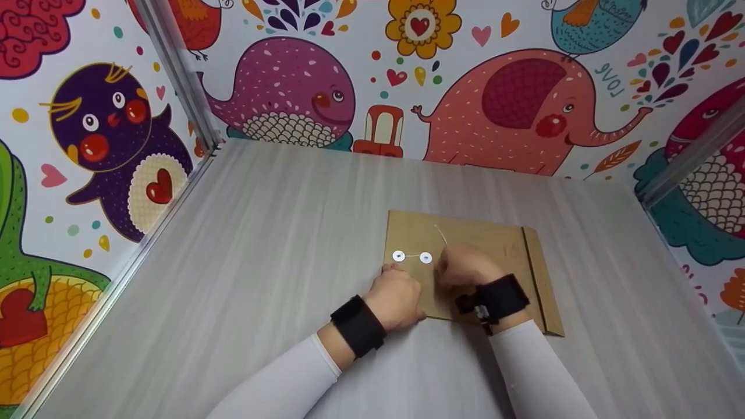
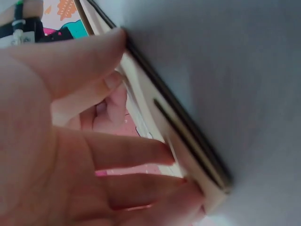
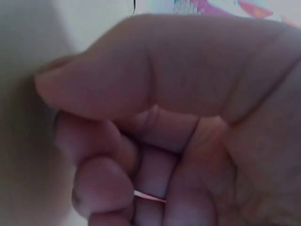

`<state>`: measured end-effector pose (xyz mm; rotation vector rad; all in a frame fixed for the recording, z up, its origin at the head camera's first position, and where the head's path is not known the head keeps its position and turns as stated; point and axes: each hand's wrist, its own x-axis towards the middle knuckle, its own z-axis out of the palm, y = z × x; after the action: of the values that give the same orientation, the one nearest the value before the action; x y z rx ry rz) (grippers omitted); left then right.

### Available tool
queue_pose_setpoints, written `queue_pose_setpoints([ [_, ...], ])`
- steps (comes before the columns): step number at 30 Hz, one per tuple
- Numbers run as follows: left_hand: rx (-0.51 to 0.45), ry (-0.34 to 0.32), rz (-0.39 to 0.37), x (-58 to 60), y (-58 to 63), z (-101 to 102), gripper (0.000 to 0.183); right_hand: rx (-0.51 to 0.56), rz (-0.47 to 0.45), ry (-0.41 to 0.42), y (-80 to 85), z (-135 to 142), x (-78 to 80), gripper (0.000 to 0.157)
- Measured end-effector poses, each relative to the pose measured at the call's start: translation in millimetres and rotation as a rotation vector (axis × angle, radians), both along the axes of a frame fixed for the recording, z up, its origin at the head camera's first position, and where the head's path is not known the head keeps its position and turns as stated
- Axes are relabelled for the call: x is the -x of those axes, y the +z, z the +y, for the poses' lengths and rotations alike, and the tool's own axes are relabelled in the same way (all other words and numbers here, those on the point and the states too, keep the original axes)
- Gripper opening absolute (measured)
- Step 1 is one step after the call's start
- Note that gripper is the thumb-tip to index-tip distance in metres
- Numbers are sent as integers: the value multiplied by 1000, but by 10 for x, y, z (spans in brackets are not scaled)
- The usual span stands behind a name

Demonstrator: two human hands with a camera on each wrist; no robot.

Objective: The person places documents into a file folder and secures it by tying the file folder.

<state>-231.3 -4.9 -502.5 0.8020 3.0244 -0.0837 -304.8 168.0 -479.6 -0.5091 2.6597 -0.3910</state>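
Note:
A brown kraft paper document envelope [image 1: 483, 235] lies on the table, with two white round buttons [image 1: 426, 258] near its left side. A thin white string [image 1: 441, 234] runs between the buttons, and its loose end shows above my right hand [image 1: 468, 267]. Over the envelope, that hand has its thumb pressed against its curled fingers [image 3: 103, 183], pinching the string; the pinch point itself is hidden. My left hand [image 1: 398, 294] grips the envelope's near left corner, its thumb [image 2: 94, 54] and fingertips at the layered edge in the left wrist view.
The pale wood-grain table [image 1: 279, 233] extends around the envelope. Printed cartoon panels [image 1: 384, 75] stand along the back and sides, with a metal rail [image 1: 116, 279] at the left. Both wrists carry black straps [image 1: 358, 326].

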Motion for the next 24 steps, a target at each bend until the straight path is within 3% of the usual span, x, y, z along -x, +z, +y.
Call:
queue_pose_setpoints([
  [6,-27,-49,47,53,12,-64,52,138,-105,82,-37,-116,-24,18],
  [11,-57,-70,68,77,13,-135,49,257,-276,126,-21,-19,-10,9],
  [13,-69,-76,68,77,12,-148,47,285,-300,123,1,43,12,7],
  [15,-71,-79,66,70,14,-149,45,318,-232,91,15,94,44,6],
  [20,-70,-80,48,60,31,-157,45,353,141,-87,-20,32,128,17],
  [22,-77,-86,30,68,35,-172,43,350,206,-92,-59,-61,133,24],
  [24,-79,-96,6,79,37,-194,42,341,222,-23,-105,-154,120,30],
])
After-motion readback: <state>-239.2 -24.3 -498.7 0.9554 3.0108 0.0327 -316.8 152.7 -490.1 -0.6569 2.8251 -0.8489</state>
